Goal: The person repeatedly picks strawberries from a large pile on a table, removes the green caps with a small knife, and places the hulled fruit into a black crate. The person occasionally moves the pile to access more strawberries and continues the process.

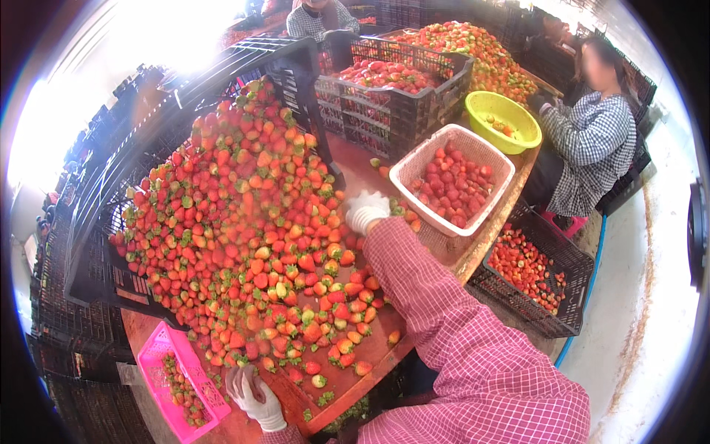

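Note:
Strawberries [249, 211], many with green caps, lie in a large heap spilling from a tipped black plastic crate [299, 83] onto a red tabletop [388, 333]. My left hand [256, 397], in a white knit glove, rests at the heap's near edge, beside a pink plastic basket [191, 372] holding small strawberries; whether its fingers grip anything is unclear. My right hand [366, 211], gloved too, is at the heap's right side, left of a white-rimmed basket [396, 175] with capless red strawberries [455, 183]. Its fingertips are hidden, so any hold cannot be told.
A black crate of strawberries [388, 105] and a yellow bowl [502, 141] stand farther back, before another strawberry heap [471, 44]. One person [591, 139] sits at right, another [321, 19] at the back. A black crate [577, 294] with strawberries stands on the floor.

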`<state>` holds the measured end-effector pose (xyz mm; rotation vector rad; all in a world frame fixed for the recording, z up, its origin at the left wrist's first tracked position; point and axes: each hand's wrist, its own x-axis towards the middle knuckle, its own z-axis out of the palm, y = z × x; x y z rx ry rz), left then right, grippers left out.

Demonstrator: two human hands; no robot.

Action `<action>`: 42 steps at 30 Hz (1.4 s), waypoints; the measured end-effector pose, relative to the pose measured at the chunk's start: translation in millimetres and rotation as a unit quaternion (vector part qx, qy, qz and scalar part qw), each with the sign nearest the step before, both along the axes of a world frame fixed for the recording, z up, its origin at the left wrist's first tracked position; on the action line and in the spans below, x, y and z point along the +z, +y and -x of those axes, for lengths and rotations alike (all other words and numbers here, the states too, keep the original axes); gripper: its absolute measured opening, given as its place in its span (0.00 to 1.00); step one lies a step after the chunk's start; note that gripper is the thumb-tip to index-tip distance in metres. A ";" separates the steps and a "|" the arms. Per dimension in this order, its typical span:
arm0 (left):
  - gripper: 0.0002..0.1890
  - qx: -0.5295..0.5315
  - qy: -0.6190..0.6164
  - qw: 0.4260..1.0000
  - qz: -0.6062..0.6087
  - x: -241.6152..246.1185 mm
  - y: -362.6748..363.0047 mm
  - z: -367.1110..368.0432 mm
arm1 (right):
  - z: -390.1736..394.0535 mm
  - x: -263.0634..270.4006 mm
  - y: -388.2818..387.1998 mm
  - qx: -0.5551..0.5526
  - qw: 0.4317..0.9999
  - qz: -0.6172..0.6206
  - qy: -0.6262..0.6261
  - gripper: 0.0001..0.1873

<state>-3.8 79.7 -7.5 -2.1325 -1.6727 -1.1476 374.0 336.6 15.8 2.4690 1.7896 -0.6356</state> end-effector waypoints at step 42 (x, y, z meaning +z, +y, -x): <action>0.17 -0.482 -0.165 0.701 0.499 -97.7 406.2 -399.7 | -90.5 -39.6 -234.3 -0.173 0.629 -0.460 0.602 0.28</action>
